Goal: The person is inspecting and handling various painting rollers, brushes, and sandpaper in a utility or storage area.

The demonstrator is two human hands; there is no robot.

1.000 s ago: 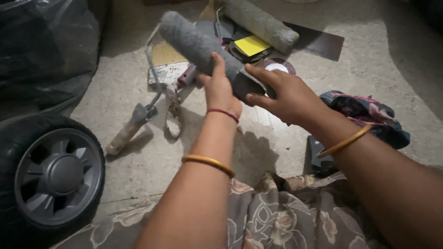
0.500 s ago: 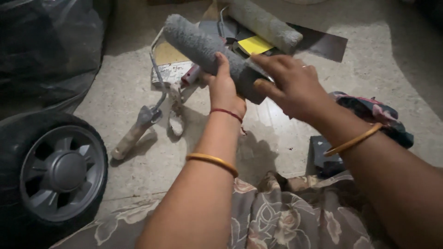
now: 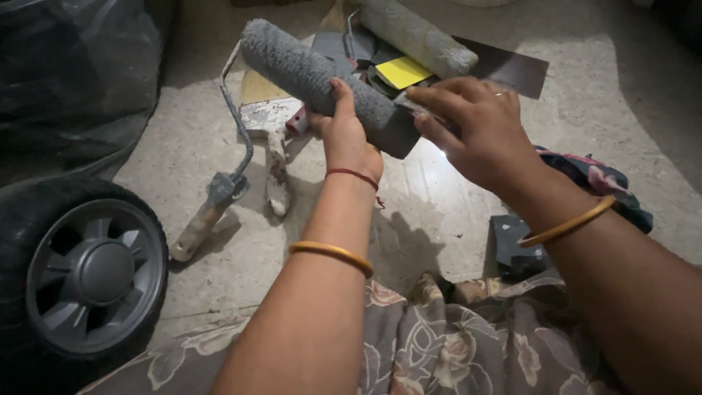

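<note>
Black wheel (image 3: 88, 274) at lower left, on floor. Grey paint roller (image 3: 322, 80) held up centre, tilted. L hand (image 3: 347, 135) gripping it from below; R hand (image 3: 475, 128) fingers closed on its near end. Yellow pad (image 3: 404, 72) lies behind.

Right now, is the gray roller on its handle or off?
Off. The gray roller is bare in both hands, and the metal handle lies on the floor.

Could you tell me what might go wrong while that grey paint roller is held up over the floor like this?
The grey roller sleeve is gripped only near one end by the left hand, so its long free end could tip. The right hand works at the end with fingertips; a slip could drop the sleeve onto the roller frame lying below.
</note>
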